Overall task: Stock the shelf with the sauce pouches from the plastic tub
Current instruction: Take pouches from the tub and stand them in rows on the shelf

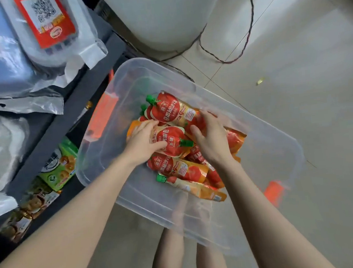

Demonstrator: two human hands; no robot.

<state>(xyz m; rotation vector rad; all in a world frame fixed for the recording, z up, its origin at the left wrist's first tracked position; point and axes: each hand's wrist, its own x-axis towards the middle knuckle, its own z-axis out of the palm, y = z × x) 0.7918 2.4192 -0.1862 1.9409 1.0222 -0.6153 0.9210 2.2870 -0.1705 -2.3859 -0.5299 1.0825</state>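
A clear plastic tub (pixel 263 148) with orange latches sits on the tiled floor. Inside lie several red and orange sauce pouches with green caps. My left hand (pixel 143 141) grips the left end of the middle pouch (pixel 173 141), thumb curled over its face. My right hand (pixel 211 140) reaches down among the pouches on the right; its fingers curl over a pouch (pixel 170 110) lying at the back, though the hold itself is partly hidden. The dark shelf (pixel 50 131) stands to the left of the tub.
Plastic-wrapped goods (pixel 7 62) fill the upper shelf level; green and brown boxes (pixel 60 168) stand on the lower one. A white round appliance (pixel 162 14) with a dark cable (pixel 246 41) stands behind the tub. My legs are below the tub.
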